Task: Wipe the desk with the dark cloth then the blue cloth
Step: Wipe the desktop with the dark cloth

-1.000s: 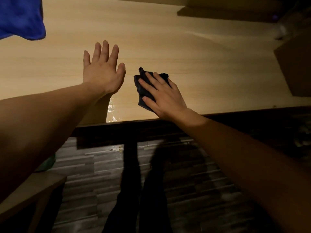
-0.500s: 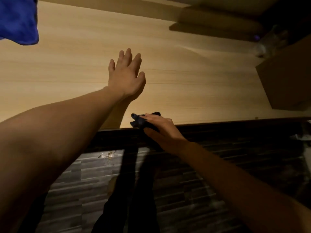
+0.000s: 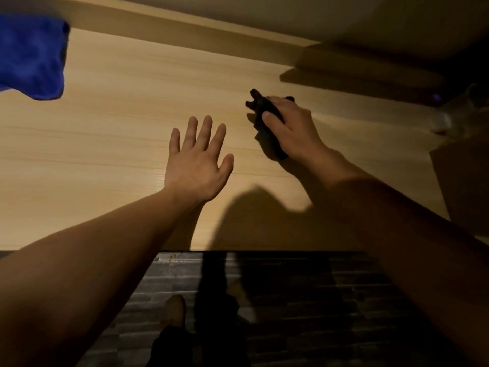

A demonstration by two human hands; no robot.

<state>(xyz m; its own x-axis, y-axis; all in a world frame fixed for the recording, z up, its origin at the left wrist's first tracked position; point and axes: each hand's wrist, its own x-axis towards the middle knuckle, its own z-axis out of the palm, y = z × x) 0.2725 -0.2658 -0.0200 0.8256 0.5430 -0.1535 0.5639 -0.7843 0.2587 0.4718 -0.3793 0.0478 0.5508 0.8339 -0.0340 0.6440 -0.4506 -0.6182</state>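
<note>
The dark cloth (image 3: 267, 128) is bunched under the right hand (image 3: 291, 131), whose fingers curl over it and press it to the desk (image 3: 119, 144), toward the right part of the surface and nearer the back edge than the front. The left hand (image 3: 197, 160) holds nothing; it is spread flat with fingers apart near the middle of the desk, and whether the palm rests on the wood or hovers just above it cannot be told. The blue cloth (image 3: 31, 59) lies at the back left corner, well apart from both hands.

This looks like the first step, the wiping with the dark cloth; the blue one appears untouched. The next move probably calls for steady downward pressure while the bunched cloth is swept across the wood, kept from slipping out of the fingers.

Open room is wide to the left and toward the front edge. To the right it is tighter: a brown box (image 3: 465, 186) stands at the right edge, and a low shelf-like block (image 3: 365, 72) sits along the back right.
</note>
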